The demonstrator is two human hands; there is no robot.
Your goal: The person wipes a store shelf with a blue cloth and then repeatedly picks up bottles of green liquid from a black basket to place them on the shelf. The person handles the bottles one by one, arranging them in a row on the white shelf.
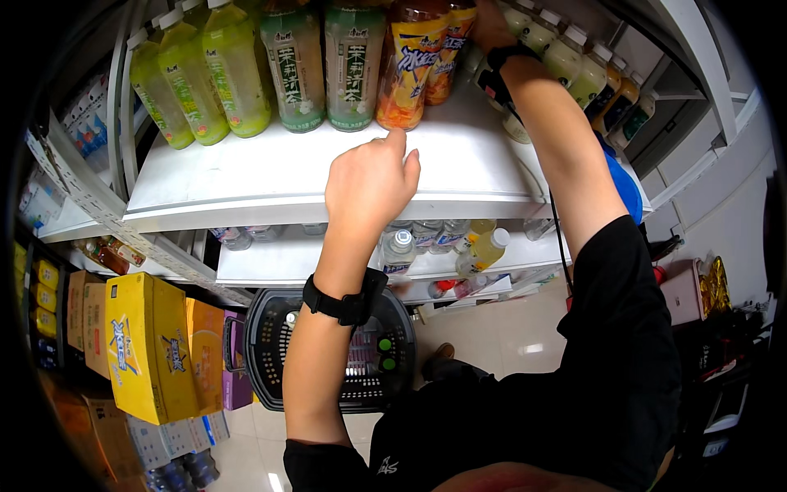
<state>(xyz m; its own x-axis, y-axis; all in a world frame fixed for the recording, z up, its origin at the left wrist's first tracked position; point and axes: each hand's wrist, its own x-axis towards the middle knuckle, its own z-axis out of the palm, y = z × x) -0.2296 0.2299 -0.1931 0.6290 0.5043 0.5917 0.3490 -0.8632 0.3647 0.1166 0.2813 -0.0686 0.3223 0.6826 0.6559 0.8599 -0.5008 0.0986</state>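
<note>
My left hand [372, 178] is over the front of a white shelf [258, 178], just below an iced tea bottle [409, 74] with a yellow label. Its index finger and thumb point toward that bottle; the other fingers are hidden, and no held thing shows. My right hand [494, 27] reaches deep into the shelf beside a second iced tea bottle [447, 61]. Its fingers are dark and cut off at the top, so its grip is unclear. Two jasmine tea bottles [351, 74] [294, 77] and several yellow-green tea bottles [237, 74] stand to the left.
Pale bottles [562, 58] line the shelf's right side. A lower shelf [246, 267] carries clear bottles [398, 249] and a tilted yellow drink bottle [482, 253]. Beneath my left forearm is a black shopping basket [258, 369] with a few items inside. A yellow carton [144, 350] stands left of it.
</note>
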